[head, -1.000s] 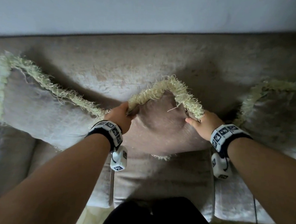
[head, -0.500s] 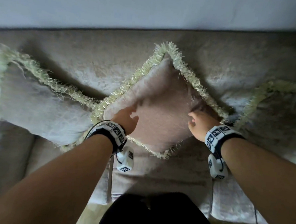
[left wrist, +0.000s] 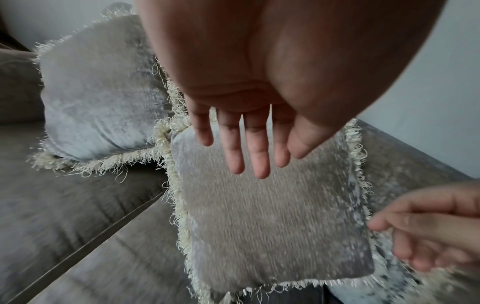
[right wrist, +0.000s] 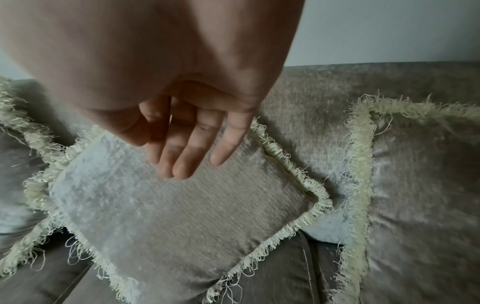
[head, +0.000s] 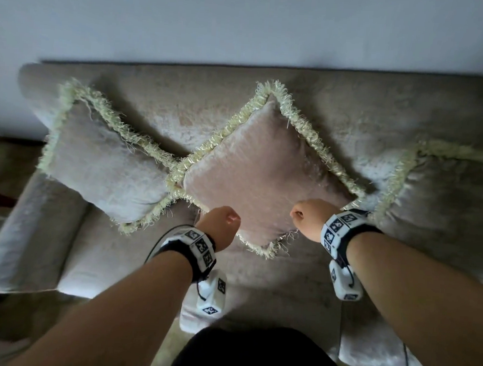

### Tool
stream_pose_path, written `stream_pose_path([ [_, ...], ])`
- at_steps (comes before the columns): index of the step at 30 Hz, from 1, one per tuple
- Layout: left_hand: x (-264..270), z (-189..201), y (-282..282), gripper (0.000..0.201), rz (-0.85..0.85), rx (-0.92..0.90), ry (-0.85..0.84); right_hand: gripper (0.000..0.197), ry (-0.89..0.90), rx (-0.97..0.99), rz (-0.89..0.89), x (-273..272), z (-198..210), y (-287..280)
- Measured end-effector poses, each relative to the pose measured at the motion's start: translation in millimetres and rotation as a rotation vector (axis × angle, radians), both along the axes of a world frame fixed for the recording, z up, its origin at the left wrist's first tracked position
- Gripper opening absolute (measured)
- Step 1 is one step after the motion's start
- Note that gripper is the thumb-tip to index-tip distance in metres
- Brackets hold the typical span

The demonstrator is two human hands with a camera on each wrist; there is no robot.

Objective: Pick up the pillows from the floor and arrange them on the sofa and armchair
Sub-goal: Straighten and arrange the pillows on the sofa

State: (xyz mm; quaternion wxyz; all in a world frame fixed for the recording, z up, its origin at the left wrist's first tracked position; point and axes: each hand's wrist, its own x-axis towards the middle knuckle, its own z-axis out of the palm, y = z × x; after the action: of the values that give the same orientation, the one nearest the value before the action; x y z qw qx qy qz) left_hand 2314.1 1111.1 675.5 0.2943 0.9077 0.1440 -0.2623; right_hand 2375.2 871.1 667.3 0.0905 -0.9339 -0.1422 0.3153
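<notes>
Both hands empty, fingers loose before fringed middle pillow, propped corner-up for display, apparently.

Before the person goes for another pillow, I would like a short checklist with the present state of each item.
1. Left hand free of the middle pillow: ok, fingers straight, holding nothing.
2. Right hand free: ok, fingers relaxed, nothing gripped.
3. Middle pillow leaning on the sofa backrest, standing on one corner: ok.
4. Left pillow on the sofa: ok, its fringe meets the middle pillow's.
5. Right pillow on the sofa: ok, though partly cut off by the picture edge.
6. Pillows left on the floor, armchair done: cannot tell, neither is in view.
</notes>
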Motion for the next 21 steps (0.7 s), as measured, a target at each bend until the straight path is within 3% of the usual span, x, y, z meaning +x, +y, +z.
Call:
stream_pose_path([
  [7, -51, 5, -12, 0.016, -0.048, -0.069, -0.079, 0.029, -0.033, -0.013, -0.094, -72, 11, -16],
  [12, -98, -3, -25, 0.022, -0.100, -0.127, -0.048, 0.029, 0.007, -0.001, -0.128, -149, 15, -21],
  [21, -154, 27, -112, 0.024, -0.312, -0.151, -0.085, 0.028, -0.009, 0.062, -0.210, -242, 46, -63],
])
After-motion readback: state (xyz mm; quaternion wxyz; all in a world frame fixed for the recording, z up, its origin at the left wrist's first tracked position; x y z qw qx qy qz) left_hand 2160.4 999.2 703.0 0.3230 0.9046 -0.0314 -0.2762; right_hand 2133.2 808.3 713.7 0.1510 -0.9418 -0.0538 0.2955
